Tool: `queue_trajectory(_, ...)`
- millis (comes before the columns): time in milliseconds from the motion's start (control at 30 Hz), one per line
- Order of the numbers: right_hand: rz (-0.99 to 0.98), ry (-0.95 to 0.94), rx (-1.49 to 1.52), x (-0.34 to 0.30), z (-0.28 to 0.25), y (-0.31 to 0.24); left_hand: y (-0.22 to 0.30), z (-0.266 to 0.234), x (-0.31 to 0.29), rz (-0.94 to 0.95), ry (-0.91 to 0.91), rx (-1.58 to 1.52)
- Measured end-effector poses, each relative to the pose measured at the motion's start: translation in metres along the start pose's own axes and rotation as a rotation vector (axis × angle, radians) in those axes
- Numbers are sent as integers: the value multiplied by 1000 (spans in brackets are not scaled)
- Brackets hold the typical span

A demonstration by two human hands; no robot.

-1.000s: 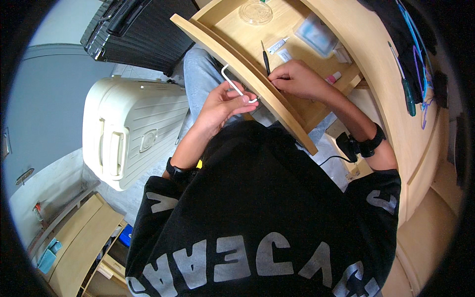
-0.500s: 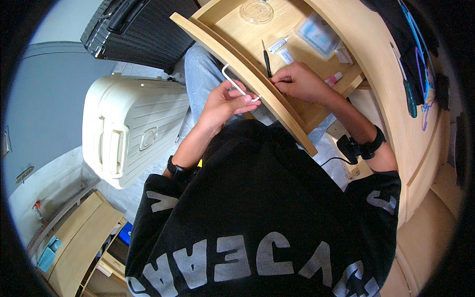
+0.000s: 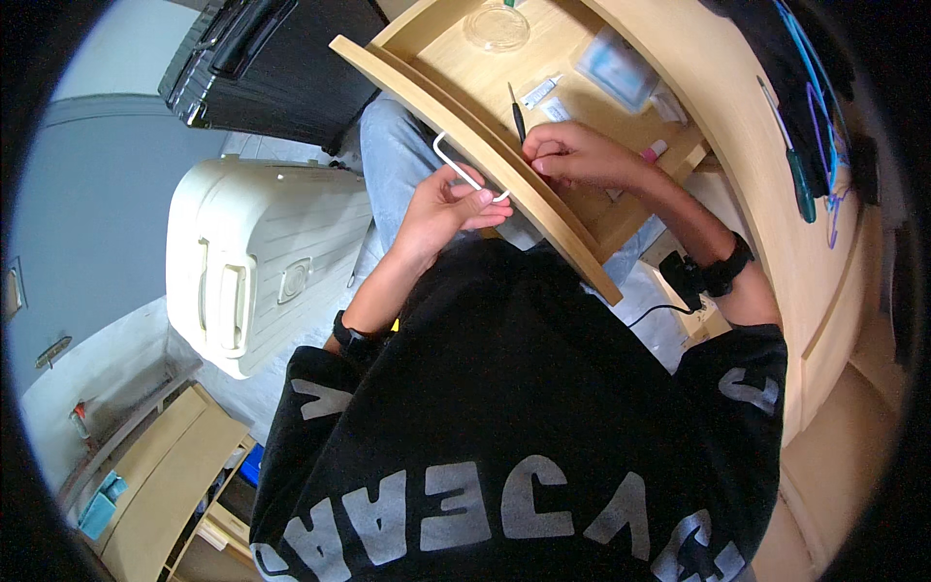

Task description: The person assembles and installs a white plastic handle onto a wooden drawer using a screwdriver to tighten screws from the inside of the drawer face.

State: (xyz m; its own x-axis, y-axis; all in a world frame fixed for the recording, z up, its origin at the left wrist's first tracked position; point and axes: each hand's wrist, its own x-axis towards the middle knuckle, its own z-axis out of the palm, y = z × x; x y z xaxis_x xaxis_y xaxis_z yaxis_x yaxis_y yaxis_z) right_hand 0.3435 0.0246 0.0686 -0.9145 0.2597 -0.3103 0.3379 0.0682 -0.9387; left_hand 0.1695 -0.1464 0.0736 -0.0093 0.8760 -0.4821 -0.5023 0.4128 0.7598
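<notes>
A wooden drawer (image 3: 465, 114) is pulled out in front of me. On the outside of its front panel is a white bar handle (image 3: 454, 163), and my left hand (image 3: 438, 211) pinches its near end between thumb and fingers. Just behind the panel, inside the drawer, my right hand (image 3: 585, 155) has its fingers closed against the panel's inner side; what they hold, if anything, is hidden. By those fingertips lies a slim black screwdriver (image 3: 518, 124). Two small white tubes (image 3: 540, 91) lie beyond it, one partly behind my right hand.
The drawer also holds a round clear dish (image 3: 497, 27), a blue-and-white packet (image 3: 617, 70) and a pink-capped tube (image 3: 655, 150). On the desktop to the right rests a green-handled screwdriver (image 3: 801, 186). A white suitcase (image 3: 272, 252) and a black suitcase (image 3: 276, 73) stand to the left.
My right hand has shifted slightly left along the panel's inner side. My left hand stays at the handle, and the whole view has moved a little.
</notes>
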Motion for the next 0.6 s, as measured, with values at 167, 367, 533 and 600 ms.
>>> queue_trajectory(167, 35, -30, -299, 8, 1, -4, -2, 1, 3, 10, 13, 18)
queue_trajectory(367, 127, -38, -142, 3, 0, -6, -4, -2, 3, -1, 8, 40)
queue_trajectory(533, 189, -70, -254, 8, 4, -12, -1, 0, 1, -22, 17, 45)
queue_trajectory(600, 230, -75, -205, 3, 2, -16, -2, 0, 1, -1, 9, 96)
